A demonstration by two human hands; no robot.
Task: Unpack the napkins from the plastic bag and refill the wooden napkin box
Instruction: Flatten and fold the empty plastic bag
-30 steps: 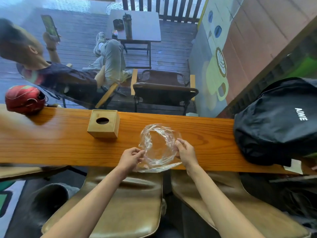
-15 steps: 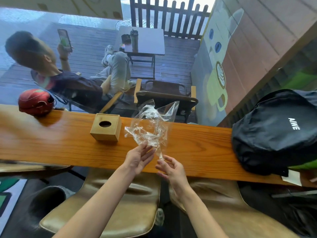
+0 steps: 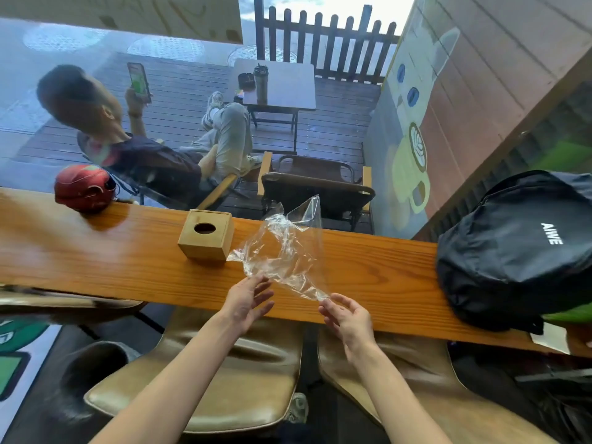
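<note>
A clear, crumpled plastic bag [image 3: 285, 251] stands raised above the wooden counter [image 3: 96, 254], and nothing shows inside it. My left hand [image 3: 248, 299] has straight, spread fingers, and their tips touch the bag's lower left edge. The bag narrows to a tail at its lower right, which my right hand [image 3: 347, 317] pinches between thumb and curled fingers. The wooden napkin box [image 3: 206, 235], with a round hole in its top, stands on the counter just left of the bag. No napkins are visible.
A black backpack [image 3: 519, 251] lies on the counter's right end and a red helmet [image 3: 83, 189] on its far left edge. Two tan stools [image 3: 205, 382] stand below my arms. Beyond the glass a person sits holding a phone beside chairs and a small table.
The bag was lifted off the counter and shaken out upright. My right hand dropped from the bag's right side to its lower tail. The left hand opened, and the view tilted up.
</note>
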